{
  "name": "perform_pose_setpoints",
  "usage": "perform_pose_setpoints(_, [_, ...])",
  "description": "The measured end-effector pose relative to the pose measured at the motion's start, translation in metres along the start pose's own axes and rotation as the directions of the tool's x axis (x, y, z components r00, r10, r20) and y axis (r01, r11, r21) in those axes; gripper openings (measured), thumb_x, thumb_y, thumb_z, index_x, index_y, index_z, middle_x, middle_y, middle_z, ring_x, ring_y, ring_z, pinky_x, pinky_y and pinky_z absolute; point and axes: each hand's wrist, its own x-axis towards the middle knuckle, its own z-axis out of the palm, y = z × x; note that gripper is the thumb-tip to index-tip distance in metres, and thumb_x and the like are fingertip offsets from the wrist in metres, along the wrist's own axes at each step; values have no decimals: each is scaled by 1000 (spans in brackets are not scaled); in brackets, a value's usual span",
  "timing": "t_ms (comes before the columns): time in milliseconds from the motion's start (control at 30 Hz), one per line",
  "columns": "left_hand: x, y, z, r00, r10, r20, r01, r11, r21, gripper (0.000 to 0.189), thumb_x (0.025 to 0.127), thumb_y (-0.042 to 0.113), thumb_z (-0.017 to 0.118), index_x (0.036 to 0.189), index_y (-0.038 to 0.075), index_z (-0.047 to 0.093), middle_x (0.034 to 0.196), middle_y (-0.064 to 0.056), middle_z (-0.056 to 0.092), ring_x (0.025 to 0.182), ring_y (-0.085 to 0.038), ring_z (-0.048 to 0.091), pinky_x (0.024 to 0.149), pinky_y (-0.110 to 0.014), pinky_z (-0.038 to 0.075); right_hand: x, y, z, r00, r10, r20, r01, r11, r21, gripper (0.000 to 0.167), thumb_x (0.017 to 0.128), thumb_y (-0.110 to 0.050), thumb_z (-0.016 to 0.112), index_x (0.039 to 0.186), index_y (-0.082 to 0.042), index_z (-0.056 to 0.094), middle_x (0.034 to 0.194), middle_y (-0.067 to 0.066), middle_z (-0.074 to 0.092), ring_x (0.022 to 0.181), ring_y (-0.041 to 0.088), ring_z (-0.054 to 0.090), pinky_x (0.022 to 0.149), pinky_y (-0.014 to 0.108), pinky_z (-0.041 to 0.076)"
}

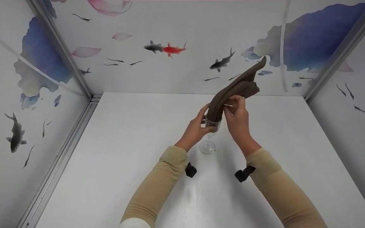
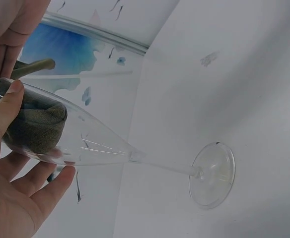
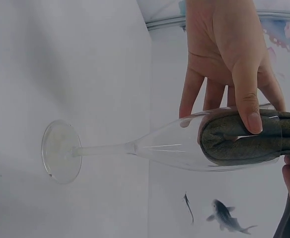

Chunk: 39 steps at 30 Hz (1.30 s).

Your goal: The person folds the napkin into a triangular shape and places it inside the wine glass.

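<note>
A clear stemmed glass [image 2: 103, 144] stands upright on the table, its round foot [image 1: 207, 147] flat on the surface. My left hand [image 1: 195, 129] grips the bowl near the rim, thumb on one side and fingers round the other. A folded brown cloth napkin [image 1: 233, 87] is tucked into the glass. Its rounded lower end [image 3: 239, 148] shows through the bowl, above the narrow bottom. The upper part rises out of the rim and leans to the right, with loose folds at the tip. My right hand [image 1: 238, 117] pinches the napkin just above the rim.
The white tabletop [image 1: 122, 152] lies under the glass. A back wall [image 1: 188, 22] printed with fish and petals rises behind it, with side walls left and right. A black wrist camera [image 1: 190, 170] hangs at the left cuff, another [image 1: 244, 173] at the right.
</note>
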Motion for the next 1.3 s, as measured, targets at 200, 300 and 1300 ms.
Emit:
perform_pose_setpoints(200, [1,-1,-1,1000,3,6,-3,1000,3,92,86,27,76,155,41,15,144,-7,48,124,-20,52,93,-30,48,5,3,-5,1000,2,-21,-5,993,-120,18,92,-6,67,104,0,56,101,9,69,96,17,67,85,29,52])
perform_pose_setpoints(300, [1,-1,-2,1000,3,8,-3,1000,-3,92,86,27,75,155,41,16,144,-7,48,124,-21,52,93,-30,48,8,3,-8,997,69,32,-62,979,-196,14,95,-14,66,99,-1,66,96,9,70,90,18,66,80,33,52])
perform_pose_setpoints(1300, [4,-6,-8,993,4,119,-6,1000,15,85,91,27,70,156,38,16,153,-1,37,133,-24,43,105,-38,39,12,-15,3,926,302,224,-182,881,-437,78,84,-64,63,126,0,52,113,15,58,106,31,57,89,48,47])
